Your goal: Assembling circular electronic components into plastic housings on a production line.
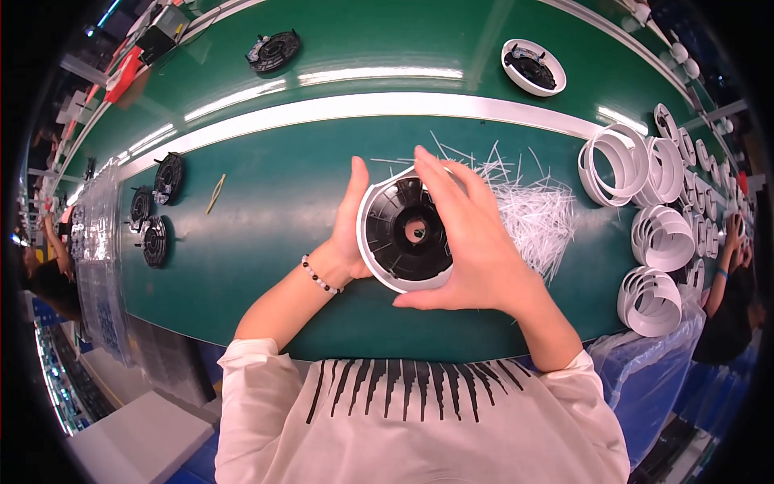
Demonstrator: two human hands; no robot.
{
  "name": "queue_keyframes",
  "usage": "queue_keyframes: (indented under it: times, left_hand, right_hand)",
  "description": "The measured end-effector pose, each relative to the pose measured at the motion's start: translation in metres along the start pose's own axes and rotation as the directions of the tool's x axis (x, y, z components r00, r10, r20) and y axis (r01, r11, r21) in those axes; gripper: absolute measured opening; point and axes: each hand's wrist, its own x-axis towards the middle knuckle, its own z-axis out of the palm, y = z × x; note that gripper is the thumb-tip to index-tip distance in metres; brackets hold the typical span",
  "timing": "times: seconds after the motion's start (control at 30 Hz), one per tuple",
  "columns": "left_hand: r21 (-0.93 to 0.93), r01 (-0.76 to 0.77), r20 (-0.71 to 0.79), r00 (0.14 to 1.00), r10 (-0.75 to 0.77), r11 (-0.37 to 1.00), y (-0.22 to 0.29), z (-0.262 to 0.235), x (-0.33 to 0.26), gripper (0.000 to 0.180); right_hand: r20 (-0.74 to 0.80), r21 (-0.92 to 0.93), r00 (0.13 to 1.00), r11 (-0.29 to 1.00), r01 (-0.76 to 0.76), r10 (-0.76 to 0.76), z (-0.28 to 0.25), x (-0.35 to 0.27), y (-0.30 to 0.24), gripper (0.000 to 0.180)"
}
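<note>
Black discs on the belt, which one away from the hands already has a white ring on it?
The disc at upper right, past the white stripe. The upper-left disc and the three at left are bare black.

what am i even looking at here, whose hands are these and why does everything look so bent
This is one picture from a wide fisheye camera worn on a person's head, looking down at their own two bare hands. That lens is why straight edges curve toward the rim.

The surface is a green conveyor belt with a white stripe along it. The left hand and the right hand together hold a round black disc with a white ring around it, each with a grip on one side.

Behind the hands lies a heap of thin white plastic strips. To the right are stacks of white rings; to the left, several black discs. One finished-looking disc in a white ring sits farther up the belt.
</note>
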Motion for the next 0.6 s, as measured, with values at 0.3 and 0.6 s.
queue_keyframes:
  times: [0.3,0.6]
  left_hand:
    - [0.191,-0.154,-0.312,0.927,0.209,0.969,-0.015,0.011,0.016,0.046]
    - [0.614,-0.257,-0.237,0.842,0.484,0.747,0.083,-0.012,0.127,0.041]
  right_hand:
    - [-0.265,0.028,0.932,0.968,-0.248,0.246,0.031,-0.006,0.025,0.114]
    - [-0.666,-0.356,0.746,0.881,-0.31,-0.007,-0.094,-0.016,0.1,0.066]
